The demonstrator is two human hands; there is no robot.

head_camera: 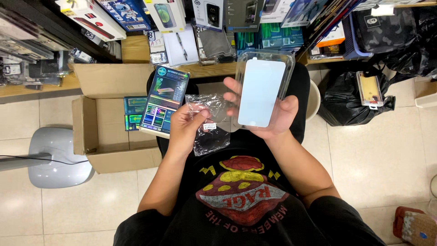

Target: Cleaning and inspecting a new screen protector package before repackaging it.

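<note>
My right hand (pixel 277 116) holds a clear plastic phone case (pixel 264 89) with a pale white insert, tilted up in front of me. My left hand (pixel 185 127) pinches a crumpled clear plastic bag (pixel 210 123) that carries a small white sticker and hangs over my lap. Just left of that hand, a colourful flat printed package (pixel 164 100) rests on my knee, leaning over the edge of a cardboard box.
An open cardboard box (pixel 107 123) with small green packs stands at my left on the tiled floor. A grey stool base (pixel 59 157) lies further left. Shelves of boxed phone accessories (pixel 205 18) fill the top. A black bag (pixel 355 98) sits at right.
</note>
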